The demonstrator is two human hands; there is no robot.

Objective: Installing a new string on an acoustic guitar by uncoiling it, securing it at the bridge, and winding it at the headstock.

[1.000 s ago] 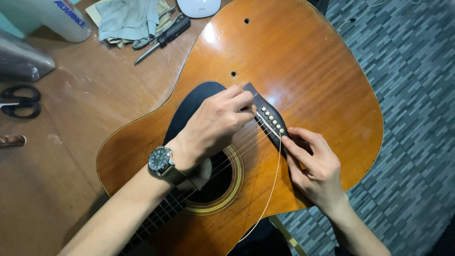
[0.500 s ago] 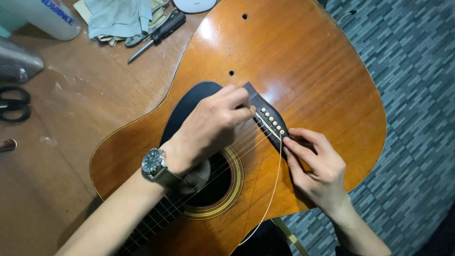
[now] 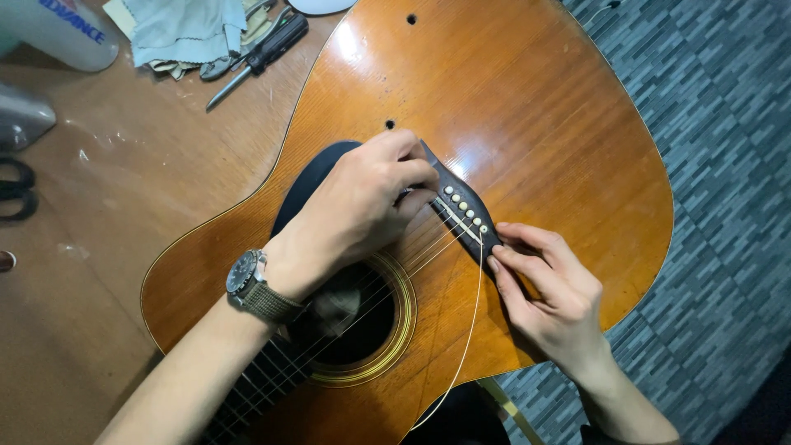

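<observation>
An orange-brown acoustic guitar (image 3: 527,107) lies face up on a wooden table. Its dark bridge (image 3: 463,210) carries a row of white pins. My left hand (image 3: 358,210), with a wristwatch on the wrist, rests over the strings between the sound hole (image 3: 362,321) and the bridge, fingertips curled at the bridge's upper end. My right hand (image 3: 548,292) pinches at the bridge's lower end, by the last pin. A loose string (image 3: 471,330) runs from there in a curve down past the guitar's lower edge.
A screwdriver (image 3: 259,58) and a pale cloth (image 3: 185,29) lie on the wooden table (image 3: 124,181) at the top left, next to a white bottle (image 3: 62,29). Black scissors (image 3: 16,189) sit at the left edge. A grey patterned floor (image 3: 725,206) lies to the right.
The view has shifted slightly, so the guitar sits a little further left in frame. Both hands stay at the bridge with barely any movement.
</observation>
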